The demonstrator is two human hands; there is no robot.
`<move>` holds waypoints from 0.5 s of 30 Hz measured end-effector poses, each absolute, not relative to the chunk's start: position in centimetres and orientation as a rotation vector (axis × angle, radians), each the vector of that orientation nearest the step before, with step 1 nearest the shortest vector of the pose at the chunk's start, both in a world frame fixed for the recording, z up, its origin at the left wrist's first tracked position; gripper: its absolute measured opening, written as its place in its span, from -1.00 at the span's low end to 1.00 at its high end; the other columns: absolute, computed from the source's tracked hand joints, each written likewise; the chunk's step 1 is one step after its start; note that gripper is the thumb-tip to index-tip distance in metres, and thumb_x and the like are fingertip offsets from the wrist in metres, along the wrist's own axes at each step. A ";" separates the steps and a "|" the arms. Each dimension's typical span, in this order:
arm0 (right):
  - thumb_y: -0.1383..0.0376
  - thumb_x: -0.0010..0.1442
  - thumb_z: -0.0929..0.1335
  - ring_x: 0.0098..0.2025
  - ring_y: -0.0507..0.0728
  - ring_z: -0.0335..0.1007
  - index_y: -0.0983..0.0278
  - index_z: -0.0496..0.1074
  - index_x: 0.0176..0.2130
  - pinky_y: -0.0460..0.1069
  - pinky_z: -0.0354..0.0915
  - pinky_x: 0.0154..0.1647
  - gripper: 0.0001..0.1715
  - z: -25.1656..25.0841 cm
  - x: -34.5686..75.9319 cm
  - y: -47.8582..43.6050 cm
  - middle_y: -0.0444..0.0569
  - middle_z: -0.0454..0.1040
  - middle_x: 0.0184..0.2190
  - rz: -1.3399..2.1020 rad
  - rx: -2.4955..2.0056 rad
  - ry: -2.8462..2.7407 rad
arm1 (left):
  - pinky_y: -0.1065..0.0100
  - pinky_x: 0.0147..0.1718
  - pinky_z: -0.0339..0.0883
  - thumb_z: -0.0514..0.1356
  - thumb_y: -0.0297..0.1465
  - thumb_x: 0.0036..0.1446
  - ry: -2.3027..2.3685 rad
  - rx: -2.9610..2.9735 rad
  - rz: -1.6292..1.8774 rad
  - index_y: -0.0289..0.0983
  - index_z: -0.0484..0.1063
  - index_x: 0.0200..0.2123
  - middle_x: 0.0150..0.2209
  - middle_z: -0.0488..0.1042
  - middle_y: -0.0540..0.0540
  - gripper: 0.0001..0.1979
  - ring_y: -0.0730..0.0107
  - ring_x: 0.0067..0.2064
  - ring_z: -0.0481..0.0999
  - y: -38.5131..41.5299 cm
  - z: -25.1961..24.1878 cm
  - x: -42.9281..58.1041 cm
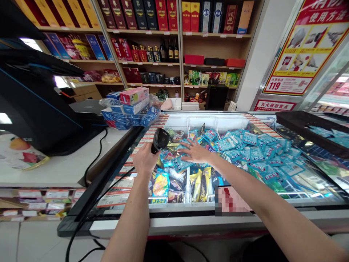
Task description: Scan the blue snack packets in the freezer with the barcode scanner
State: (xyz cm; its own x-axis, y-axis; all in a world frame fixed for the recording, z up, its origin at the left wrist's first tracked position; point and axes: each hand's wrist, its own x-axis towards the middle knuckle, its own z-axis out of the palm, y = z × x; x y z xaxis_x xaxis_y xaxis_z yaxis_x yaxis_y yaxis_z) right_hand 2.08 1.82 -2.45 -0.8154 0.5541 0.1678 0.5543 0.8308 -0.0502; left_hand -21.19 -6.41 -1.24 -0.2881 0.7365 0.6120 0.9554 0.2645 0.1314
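While the left hand point(145, 159) closes firmly around the grip of a black handheld barcode scanner point(160, 140), the right hand point(195, 152) lies spread open on blue foil packets point(180, 163). These look light, soft and slippery, best pinched by a sealed edge. They fill a chest freezer point(174, 225), with a black cable point(114, 185) trailing across its rim.

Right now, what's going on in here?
A person stands at a shop's chest freezer. Their left hand grips a black barcode scanner, whose cable runs down across the freezer's edge. Their right hand lies open on blue packets inside the freezer. A clear bag of blue boxes sits on the counter to the left, with shelves of boxed liquor behind.
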 end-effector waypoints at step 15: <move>-0.02 0.28 -0.12 0.33 0.15 -0.25 0.22 -0.28 0.31 0.15 -0.17 0.29 -0.28 -3.8 14.2 3.6 -0.01 -0.10 0.31 0.243 -1.103 -2.355 | 0.36 -0.45 0.11 0.12 -0.16 0.02 -1.888 -1.797 -0.600 -0.17 0.39 -0.09 -0.23 0.51 -0.09 -0.61 0.22 -0.21 0.47 -5.0 -2.4 -17.6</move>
State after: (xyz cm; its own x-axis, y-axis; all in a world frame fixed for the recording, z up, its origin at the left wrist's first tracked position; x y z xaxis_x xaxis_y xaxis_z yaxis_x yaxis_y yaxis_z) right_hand 14.21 3.56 -3.79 -0.5306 0.7564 0.3826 0.6625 0.6516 -0.3694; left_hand -17.60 -5.00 -2.39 -0.0387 0.7967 0.6031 0.9987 0.0502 -0.0023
